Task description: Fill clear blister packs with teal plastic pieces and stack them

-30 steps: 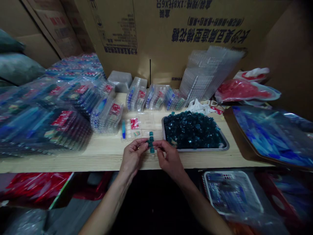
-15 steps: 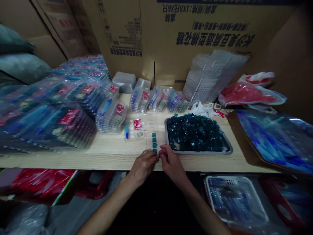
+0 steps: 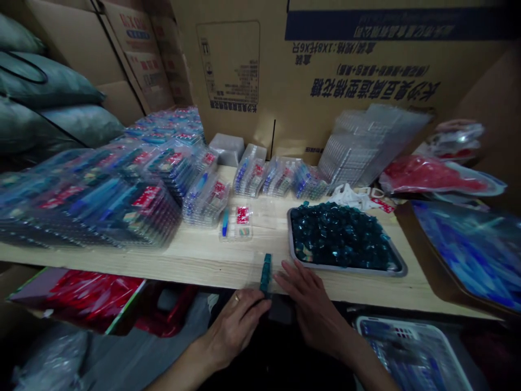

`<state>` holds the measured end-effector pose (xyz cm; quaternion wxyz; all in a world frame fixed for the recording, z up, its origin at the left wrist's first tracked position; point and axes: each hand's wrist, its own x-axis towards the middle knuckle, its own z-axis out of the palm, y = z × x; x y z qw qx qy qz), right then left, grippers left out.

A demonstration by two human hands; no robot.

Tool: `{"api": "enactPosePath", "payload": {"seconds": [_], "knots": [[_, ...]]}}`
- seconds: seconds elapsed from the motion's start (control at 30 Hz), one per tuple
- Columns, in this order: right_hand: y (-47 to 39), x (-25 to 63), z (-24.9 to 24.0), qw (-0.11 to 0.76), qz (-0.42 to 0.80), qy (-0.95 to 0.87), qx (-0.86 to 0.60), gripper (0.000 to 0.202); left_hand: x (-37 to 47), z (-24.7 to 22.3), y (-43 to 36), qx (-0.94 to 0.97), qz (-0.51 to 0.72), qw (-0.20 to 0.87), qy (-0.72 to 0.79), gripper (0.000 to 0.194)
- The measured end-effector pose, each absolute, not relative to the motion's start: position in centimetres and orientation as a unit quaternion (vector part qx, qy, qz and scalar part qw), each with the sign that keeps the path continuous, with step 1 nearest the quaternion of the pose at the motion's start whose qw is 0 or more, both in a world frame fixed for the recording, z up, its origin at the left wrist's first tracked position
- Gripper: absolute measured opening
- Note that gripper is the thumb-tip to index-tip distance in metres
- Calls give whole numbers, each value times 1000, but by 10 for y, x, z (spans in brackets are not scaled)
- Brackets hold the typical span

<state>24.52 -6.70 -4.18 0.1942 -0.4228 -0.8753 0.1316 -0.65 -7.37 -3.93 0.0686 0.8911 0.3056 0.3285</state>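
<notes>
At the front edge of the table, my left hand pinches the near end of a clear plastic sleeve. Inside or on it, a short column of teal pieces stands in a line, close together. My right hand is just right of the sleeve, its fingers stretched out and lying flat; whether the fingertips touch the sleeve I cannot tell. Behind the right hand is a grey tray heaped with glossy teal pieces. Farther back lies a clear blister pack with a blue item and a red card.
Stacks of filled clear packs cover the table's left side. Empty clear trays stack against the cardboard box. A carton of blue packets is at the right. Below are red packets and a white basket.
The sleeve has come toward me, to the table's edge, and its teal pieces look closer together. My right hand has let go of its pinch and flattened out. The view has shifted.
</notes>
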Motion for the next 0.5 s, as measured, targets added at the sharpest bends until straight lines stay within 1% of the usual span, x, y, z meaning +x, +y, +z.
{"api": "enactPosePath", "payload": {"seconds": [0.07, 0.13, 0.27, 0.3, 0.37, 0.43, 0.5], "knots": [[-66, 242, -35, 206, 130, -881, -406, 84, -7, -24, -71, 883, 351, 69, 303, 50], [-60, 237, -31, 230, 128, -878, -401, 70, -8, -7, -62, 878, 361, 85, 303, 56], [-34, 231, -28, 280, 130, -850, -426, 46, -23, 12, -21, 860, 357, 168, 323, 64], [-27, 231, -28, 293, 130, -842, -433, 43, -29, 11, -6, 853, 359, 169, 339, 64], [-15, 233, -26, 315, 131, -829, -444, 38, -41, -1, 21, 840, 345, 127, 398, 58], [-9, 235, -23, 325, 134, -818, -456, 35, -49, -20, 39, 831, 284, 72, 473, 49], [-8, 237, -18, 332, 142, -807, -468, 32, -51, -39, 40, 825, 226, 42, 517, 47]]}}
